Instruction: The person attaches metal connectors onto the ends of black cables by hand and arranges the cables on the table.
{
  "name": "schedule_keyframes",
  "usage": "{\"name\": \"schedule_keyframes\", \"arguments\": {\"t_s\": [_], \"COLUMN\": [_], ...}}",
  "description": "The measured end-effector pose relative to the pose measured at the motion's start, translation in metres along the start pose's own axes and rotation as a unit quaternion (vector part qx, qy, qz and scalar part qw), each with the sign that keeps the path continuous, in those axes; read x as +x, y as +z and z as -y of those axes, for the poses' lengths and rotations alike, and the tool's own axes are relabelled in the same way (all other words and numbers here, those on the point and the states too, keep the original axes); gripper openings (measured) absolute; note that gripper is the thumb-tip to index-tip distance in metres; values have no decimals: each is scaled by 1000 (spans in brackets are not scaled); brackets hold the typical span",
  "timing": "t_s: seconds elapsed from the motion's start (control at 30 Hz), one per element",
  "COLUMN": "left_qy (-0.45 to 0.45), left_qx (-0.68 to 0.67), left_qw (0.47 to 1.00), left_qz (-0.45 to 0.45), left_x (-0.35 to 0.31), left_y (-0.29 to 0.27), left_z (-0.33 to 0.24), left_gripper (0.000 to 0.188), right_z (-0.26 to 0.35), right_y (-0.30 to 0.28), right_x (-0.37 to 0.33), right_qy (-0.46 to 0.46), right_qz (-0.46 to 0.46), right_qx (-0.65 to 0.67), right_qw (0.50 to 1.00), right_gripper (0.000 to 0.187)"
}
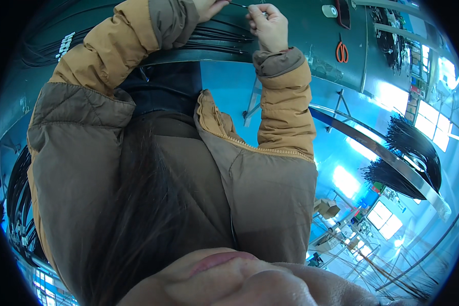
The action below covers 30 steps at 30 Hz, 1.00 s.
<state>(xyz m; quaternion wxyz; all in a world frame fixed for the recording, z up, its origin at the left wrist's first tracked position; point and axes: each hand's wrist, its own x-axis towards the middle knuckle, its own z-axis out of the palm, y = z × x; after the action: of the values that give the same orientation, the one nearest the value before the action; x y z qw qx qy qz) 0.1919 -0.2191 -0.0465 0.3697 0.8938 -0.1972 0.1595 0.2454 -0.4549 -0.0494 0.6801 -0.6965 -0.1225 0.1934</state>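
Note:
A thin black cable stretches between my two hands at the top edge of the view, over the green worktop. My left hand is closed on one part of it, fingertips pressed together; the upper part of this hand is cut off by the edge of the view. On the other side my right hand pinches the cable between thumb and forefinger, with its other fingers curled in. Something small shows at the right fingertips, too small to name. Below the hands, several black cables lie side by side on the worktop.
Orange-handled scissors lie right of my right hand, below a white roll and a dark flat object with a red edge. White connectors sit at the left. Black cable bundles hang on a metal rail at right.

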Motion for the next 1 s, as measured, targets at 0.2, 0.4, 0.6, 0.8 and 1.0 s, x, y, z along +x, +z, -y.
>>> {"name": "schedule_keyframes", "arguments": {"t_s": [0.2,0.4,0.6,0.8,1.0], "left_qy": [-67,-127,-152,-166,-232], "left_qx": [69,145,181,177,213], "left_qw": [992,977,968,962,937], "left_qz": [80,88,80,123,148], "left_x": [-37,-89,-109,-136,-163], "left_y": [-58,-121,-152,-177,-212], "left_z": [38,75,86,106,104], "left_gripper": [10,9,10,12,14], "right_z": [12,-5,-2,-14,-7], "right_y": [-20,-31,5,-9,-8], "right_x": [-19,-27,-24,-12,-14], "right_qy": [67,51,17,-44,-10], "right_qz": [-70,-168,-150,-104,-68], "right_qx": [-55,-353,-383,-404,-388], "right_qw": [994,919,911,908,919], "right_gripper": [16,22,22,20,19]}}
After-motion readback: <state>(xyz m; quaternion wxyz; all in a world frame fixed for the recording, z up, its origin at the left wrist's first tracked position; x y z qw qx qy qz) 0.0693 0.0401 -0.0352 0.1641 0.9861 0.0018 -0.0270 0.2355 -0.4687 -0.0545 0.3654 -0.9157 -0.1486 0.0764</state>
